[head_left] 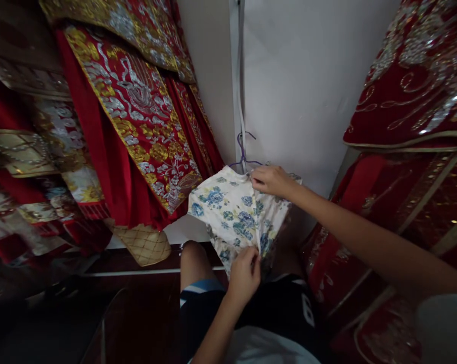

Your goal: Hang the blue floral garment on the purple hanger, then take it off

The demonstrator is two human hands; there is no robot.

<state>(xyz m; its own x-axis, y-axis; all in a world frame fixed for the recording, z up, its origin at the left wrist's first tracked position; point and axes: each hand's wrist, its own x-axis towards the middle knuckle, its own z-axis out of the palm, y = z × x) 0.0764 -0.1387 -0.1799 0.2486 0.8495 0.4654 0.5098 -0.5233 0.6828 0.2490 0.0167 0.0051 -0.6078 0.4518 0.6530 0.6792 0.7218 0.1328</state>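
A white floral garment [228, 212] with blue flowers, short-sleeved, hangs on a thin purple hanger [242, 151] in front of me. My right hand [269, 180] pinches the cloth at the neckline, right beside a narrow vertical strip. Lower down, my left hand [245, 273] is closed on the bottom end of that same strip, which runs fairly straight between the two hands. Whether the strip is a zipper or a button edge is too small to tell. Cloth and fingers hide what exactly each fingertip grips.
Red costumes with gold and silver embroidery [137, 101] hang at the left. More red beaded cloth [414, 91] hangs close on the right. Behind the hanger are a pale wall [300, 76] and a vertical white cord [241, 81]. My knees are just below the garment.
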